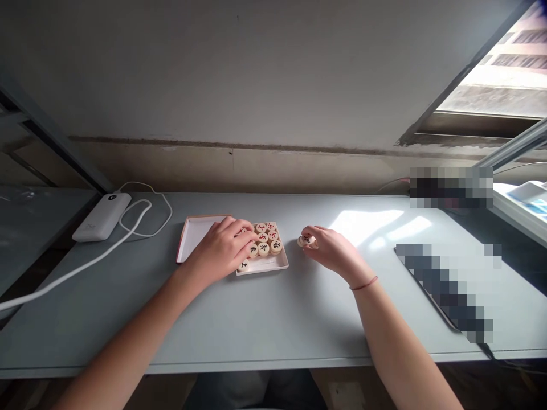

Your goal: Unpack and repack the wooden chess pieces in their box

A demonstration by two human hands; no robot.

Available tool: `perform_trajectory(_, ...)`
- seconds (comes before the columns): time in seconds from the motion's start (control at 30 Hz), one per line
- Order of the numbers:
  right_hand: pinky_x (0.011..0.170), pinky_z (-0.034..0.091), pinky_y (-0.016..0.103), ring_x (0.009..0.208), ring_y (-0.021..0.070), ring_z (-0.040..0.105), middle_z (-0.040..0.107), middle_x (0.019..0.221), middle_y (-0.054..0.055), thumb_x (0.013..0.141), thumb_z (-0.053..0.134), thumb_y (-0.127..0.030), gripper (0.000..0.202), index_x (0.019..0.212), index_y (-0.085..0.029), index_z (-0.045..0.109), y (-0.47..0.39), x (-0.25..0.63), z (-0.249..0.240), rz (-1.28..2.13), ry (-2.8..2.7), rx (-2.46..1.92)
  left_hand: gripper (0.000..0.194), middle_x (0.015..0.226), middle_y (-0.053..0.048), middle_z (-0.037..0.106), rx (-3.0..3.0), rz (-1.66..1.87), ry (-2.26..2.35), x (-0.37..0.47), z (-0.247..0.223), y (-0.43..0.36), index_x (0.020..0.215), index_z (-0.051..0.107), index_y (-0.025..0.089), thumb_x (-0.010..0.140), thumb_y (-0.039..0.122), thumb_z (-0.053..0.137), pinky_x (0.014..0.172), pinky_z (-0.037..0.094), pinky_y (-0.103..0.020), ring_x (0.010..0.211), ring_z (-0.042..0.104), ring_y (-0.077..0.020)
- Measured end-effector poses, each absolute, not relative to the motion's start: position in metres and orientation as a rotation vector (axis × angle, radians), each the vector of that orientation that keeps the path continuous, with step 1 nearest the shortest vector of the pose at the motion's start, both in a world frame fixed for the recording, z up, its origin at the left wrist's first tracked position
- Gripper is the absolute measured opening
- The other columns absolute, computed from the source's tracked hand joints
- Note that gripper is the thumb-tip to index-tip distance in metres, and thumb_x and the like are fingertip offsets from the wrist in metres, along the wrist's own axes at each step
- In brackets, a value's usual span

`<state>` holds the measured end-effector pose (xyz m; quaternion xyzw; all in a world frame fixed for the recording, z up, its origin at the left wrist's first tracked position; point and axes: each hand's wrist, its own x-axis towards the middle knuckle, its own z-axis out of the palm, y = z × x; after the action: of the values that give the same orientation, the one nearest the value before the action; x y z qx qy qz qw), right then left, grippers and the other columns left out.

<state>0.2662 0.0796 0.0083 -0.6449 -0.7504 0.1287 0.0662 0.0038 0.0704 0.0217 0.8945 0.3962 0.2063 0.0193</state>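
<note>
A shallow white box (280, 265) holds rows of round Chinese chess pieces (264, 249), some with red characters and some with black. Over the box's left side lies my left hand (228, 242), its fingers apart and bent loosely onto the pieces; part of the rows is hidden beneath it. Right of the box, my right hand (327, 246) pinches a Chinese chess piece (306, 240) with a dark character, close to the table. One or two more pieces show under its fingers, partly covered. Behind my left wrist is the box lid (200, 232), with a white inside and reddish edge.
On the grey table (256, 324), a white power bank (102, 216) with a white cable (77, 277) lies at the left. A flat dark-edged object (427, 290), mostly blurred out, is at the right. A wall (256, 168) runs along the back.
</note>
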Motion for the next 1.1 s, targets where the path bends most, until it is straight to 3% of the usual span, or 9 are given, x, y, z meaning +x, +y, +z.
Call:
perform_trajectory(0.17,0.055,0.037,0.024,0.052,0.0096,0.049,0.064,0.094,0.002,0.076,0.048,-0.017,0.021,0.093,-0.022,0.058,0.072,0.249,0.010,0.398,-2.231,-1.680,0.023,0.105,-0.007,0.064,2.708,0.776,1.244,0.018,0.008,0.063,0.109,0.064,0.020,0.090,0.019,0.050,0.085,0.049,-0.039,0.095,0.056,-0.0213)
perform_trajectory(0.33,0.052,0.031,0.023,0.058,0.0110,0.053,0.063,0.103,0.005,0.079,0.046,-0.016,0.021,0.095,-0.021,0.058,0.074,0.249,0.000,0.291,-2.336,-1.767,0.018,0.102,-0.006,0.065,2.675,0.726,1.223,0.017,-0.006,0.059,0.101,0.066,0.020,0.089,0.020,0.053,0.085,0.049,-0.038,0.094,0.057,-0.0206)
perform_trajectory(0.53,0.051,0.032,0.024,0.051,0.0103,0.047,0.066,0.090,0.003,0.078,0.048,-0.017,0.018,0.092,-0.022,0.059,0.077,0.247,-0.002,0.331,-2.260,-1.791,0.017,0.101,-0.006,0.065,2.658,0.750,1.257,0.010,-0.008,0.061,0.101,0.066,0.020,0.088,0.021,0.055,0.084,0.050,-0.038,0.095,0.058,-0.0210)
perform_trajectory(0.67,0.049,0.037,0.023,0.047,0.0078,0.044,0.066,0.089,0.003,0.080,0.058,-0.033,0.019,0.096,-0.023,0.061,0.064,0.231,0.005,0.655,-1.965,-1.543,0.031,0.104,-0.006,0.064,2.635,0.891,1.234,0.019,-0.011,0.056,0.119,0.057,0.022,0.088,0.027,0.058,0.086,0.052,-0.039,0.096,0.060,-0.0216)
perform_trajectory(0.8,0.041,0.032,0.021,0.046,0.0058,0.036,0.066,0.093,0.005,0.080,0.061,-0.043,0.030,0.101,-0.022,0.063,0.050,0.215,0.009,1.027,-1.815,-1.382,0.036,0.109,-0.007,0.061,2.524,1.028,1.214,0.031,-0.014,0.049,0.126,0.049,0.022,0.090,0.024,0.056,0.085,0.054,-0.035,0.098,0.062,-0.0198)
perform_trajectory(0.93,0.040,0.028,0.021,0.045,0.0052,0.033,0.065,0.091,0.005,0.081,0.060,-0.048,0.034,0.101,-0.021,0.063,0.048,0.215,0.009,1.094,-1.851,-1.357,0.029,0.105,-0.005,0.063,2.421,1.001,1.224,0.032,-0.013,0.048,0.117,0.053,0.023,0.088,0.019,0.057,0.082,0.053,-0.032,0.094,0.063,-0.0178)
perform_trajectory(1.1,0.043,0.032,0.022,0.046,0.0051,0.035,0.065,0.089,0.004,0.081,0.059,-0.048,0.032,0.096,-0.021,0.062,0.055,0.225,0.008,0.939,-1.845,-1.445,0.006,0.091,0.000,0.065,2.460,0.790,1.284,0.028,-0.012,0.049,0.085,0.056,0.020,0.081,0.015,0.057,0.079,0.044,-0.033,0.082,0.062,-0.0159)
